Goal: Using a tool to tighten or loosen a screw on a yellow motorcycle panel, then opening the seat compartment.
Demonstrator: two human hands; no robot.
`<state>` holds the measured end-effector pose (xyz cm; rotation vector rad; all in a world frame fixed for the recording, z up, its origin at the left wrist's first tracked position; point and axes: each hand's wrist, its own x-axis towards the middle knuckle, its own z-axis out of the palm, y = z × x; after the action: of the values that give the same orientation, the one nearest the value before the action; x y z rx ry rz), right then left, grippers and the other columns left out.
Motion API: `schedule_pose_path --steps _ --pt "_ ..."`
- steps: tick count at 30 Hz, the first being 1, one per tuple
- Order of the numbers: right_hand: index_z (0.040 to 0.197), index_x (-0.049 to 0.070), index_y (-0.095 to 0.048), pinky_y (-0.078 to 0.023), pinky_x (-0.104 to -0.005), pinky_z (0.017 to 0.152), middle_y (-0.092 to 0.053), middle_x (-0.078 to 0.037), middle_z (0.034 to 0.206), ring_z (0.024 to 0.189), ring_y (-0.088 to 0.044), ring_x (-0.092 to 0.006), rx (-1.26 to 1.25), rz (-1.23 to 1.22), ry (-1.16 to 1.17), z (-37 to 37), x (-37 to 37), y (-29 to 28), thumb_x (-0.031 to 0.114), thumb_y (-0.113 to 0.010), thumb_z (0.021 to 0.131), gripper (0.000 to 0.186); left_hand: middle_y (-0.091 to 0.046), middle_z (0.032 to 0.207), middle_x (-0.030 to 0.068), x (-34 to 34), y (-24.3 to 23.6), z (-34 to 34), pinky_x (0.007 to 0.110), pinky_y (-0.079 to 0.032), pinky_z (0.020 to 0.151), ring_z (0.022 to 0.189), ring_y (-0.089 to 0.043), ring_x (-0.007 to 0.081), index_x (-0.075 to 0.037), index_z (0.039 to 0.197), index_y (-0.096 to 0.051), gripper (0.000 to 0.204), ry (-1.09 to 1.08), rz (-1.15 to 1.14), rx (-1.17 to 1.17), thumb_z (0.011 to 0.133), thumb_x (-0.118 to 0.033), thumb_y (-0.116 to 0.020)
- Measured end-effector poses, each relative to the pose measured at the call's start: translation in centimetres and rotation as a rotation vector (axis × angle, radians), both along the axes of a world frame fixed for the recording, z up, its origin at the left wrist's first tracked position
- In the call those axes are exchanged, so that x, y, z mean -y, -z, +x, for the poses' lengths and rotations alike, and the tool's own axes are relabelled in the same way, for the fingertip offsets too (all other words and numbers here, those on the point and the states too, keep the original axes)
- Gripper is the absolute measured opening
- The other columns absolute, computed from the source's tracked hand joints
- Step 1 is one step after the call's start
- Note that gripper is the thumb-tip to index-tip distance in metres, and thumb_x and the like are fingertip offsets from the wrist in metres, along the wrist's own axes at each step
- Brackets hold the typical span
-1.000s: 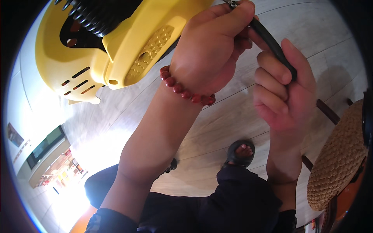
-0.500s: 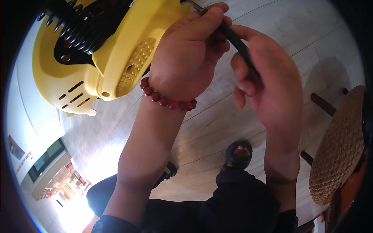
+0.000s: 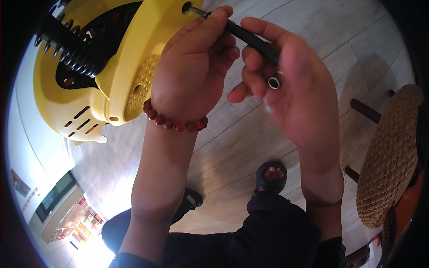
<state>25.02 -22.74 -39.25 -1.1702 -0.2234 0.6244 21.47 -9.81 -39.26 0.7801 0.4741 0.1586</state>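
Note:
A screwdriver (image 3: 250,40) with a black handle slants across the top, its thin metal shaft reaching into a round hole in a yellow plastic body panel (image 3: 165,27). My left hand (image 3: 190,71), with a red bead bracelet at the wrist, pinches the tool where shaft meets handle. Around the handle's rear half curl the fingers of my right hand (image 3: 304,89), its index finger partly stretched out. A hollow metal-rimmed end (image 3: 274,83) shows beside that palm. The screwdriver's tip is hidden inside the hole.
Left of my hands is a black coil spring (image 3: 73,47) within the yellow bodywork. A stool with a woven seat (image 3: 389,156) stands at the right. Below are my feet in black sandals (image 3: 271,176) on pale floor planks (image 3: 232,178). Bright light glares at lower left.
Both hands and the screwdriver appear further left in view, along with a slight shift of the whole scene. The right hand has turned and its fingers have loosened, exposing the hollow end.

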Motion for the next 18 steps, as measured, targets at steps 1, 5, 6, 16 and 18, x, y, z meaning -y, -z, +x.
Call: schedule_pose_path --steps 1,5,6,16,18 --pt "0.114 0.000 -0.050 -0.044 -0.0266 0.048 -0.050 -0.001 0.066 0.051 -0.045 -0.0094 -0.455 0.274 -0.015 0.2 0.0 0.1 0.015 -0.052 0.088 0.031 -0.059 0.081 0.0041 -0.5 0.9 0.0 0.025 -0.044 0.068 0.072 -0.055 0.0121 -0.001 0.099 -0.057 0.018 0.036 0.007 -0.046 0.088 -0.015 -0.053" --pt "0.110 -0.001 -0.052 -0.043 -0.0274 0.046 -0.051 -0.002 0.065 0.050 -0.046 -0.0118 -0.446 0.063 -0.182 1.1 0.4 0.2 0.016 -0.049 0.089 0.027 -0.056 0.078 0.0016 -0.6 1.3 0.0 0.024 -0.041 0.067 0.072 -0.052 0.0094 0.000 0.101 -0.057 0.020 0.062 0.072 -0.116 0.088 -0.016 -0.055" --pt "0.109 -0.001 -0.052 -0.043 -0.0276 0.046 -0.051 -0.003 0.064 0.049 -0.046 -0.0126 -0.441 -0.007 -0.239 1.4 0.6 0.2 0.016 -0.049 0.089 0.026 -0.056 0.078 0.0016 -0.5 1.3 0.1 0.024 -0.041 0.067 0.072 -0.052 0.0094 0.000 0.101 -0.057 0.020 0.065 0.069 -0.114 0.088 -0.016 -0.055" --pt "0.107 0.003 -0.056 -0.043 -0.0293 0.048 -0.054 -0.007 0.065 0.051 -0.051 -0.0154 1.052 -0.519 0.103 1.0 -0.2 1.3 0.016 -0.052 0.087 0.024 -0.062 0.095 0.0056 -2.0 2.1 -0.4 0.029 -0.045 0.077 0.084 -0.059 0.0154 0.000 0.113 -0.051 0.029 0.235 0.020 0.093 0.094 -0.019 -0.041" --pt "0.104 0.002 -0.057 -0.043 -0.0281 0.048 -0.055 -0.005 0.065 0.051 -0.050 -0.0140 0.478 -0.235 0.081 0.4 0.1 0.4 0.021 -0.051 0.089 0.024 -0.061 0.097 0.0059 -2.1 2.2 -0.4 0.028 -0.045 0.076 0.085 -0.059 0.0153 0.000 0.113 -0.051 0.029 0.267 -0.005 0.121 0.094 -0.019 -0.040"
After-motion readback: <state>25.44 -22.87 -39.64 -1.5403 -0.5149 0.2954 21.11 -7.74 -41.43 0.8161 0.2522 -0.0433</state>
